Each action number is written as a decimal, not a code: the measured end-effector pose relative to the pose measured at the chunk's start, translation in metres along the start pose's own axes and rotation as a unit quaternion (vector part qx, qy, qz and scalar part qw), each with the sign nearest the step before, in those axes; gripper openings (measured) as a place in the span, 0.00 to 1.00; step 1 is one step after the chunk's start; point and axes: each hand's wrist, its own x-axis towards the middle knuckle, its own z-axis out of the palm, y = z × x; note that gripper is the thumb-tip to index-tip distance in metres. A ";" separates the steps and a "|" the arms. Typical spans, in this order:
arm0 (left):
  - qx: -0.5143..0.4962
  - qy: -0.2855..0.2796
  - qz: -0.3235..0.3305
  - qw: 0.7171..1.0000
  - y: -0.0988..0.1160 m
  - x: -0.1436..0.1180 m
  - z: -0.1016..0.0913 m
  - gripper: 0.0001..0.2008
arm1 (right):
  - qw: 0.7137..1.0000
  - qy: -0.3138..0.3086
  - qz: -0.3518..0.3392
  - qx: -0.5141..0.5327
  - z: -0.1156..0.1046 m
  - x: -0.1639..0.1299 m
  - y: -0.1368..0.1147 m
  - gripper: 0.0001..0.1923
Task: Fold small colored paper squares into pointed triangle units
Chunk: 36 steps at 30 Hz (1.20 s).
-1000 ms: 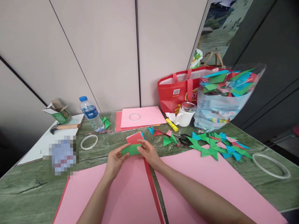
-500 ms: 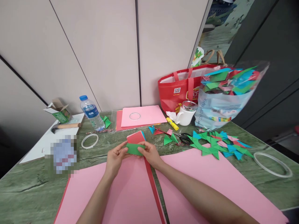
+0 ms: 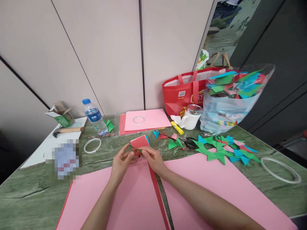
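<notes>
A small piece of green paper point(image 3: 135, 148) is pinched between my two hands, tilted so that mostly its thin edge shows. My left hand point(image 3: 122, 163) grips its left end with thumb and fingers. At the other end, my right hand point(image 3: 153, 159) holds it, the thumb lying on the near side. Just behind the fingers lies a small stack of red and blue paper point(image 3: 141, 140), partly covered by them. Beneath my hands and forearms are large pink sheets point(image 3: 134, 195), with a red sheet point(image 3: 157, 188) showing along one edge.
Folded green, blue and red paper pieces point(image 3: 216, 148) lie at right by black-handled scissors point(image 3: 190, 142). A yellow glue stick point(image 3: 177, 127), white mug point(image 3: 191, 118), red bag point(image 3: 175, 99) and plastic bag of folded paper point(image 3: 223, 110) stand behind. Left are a bottle point(image 3: 95, 118) and hammer point(image 3: 69, 129).
The green paper has turned from its flat face toward me to nearly edge-on. My fingers have shifted around it, and both hands still hold it in about the same place.
</notes>
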 end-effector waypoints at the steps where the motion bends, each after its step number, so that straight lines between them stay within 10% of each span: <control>1: 0.005 -0.003 0.006 1.000 0.000 0.000 0.000 0.35 | 1.000 -0.006 -0.015 -0.021 0.000 0.000 -0.001 0.13; 36: 0.095 -0.022 0.093 0.991 -0.001 -0.004 0.003 0.31 | 0.995 -0.037 0.064 0.072 -0.001 0.002 0.010 0.14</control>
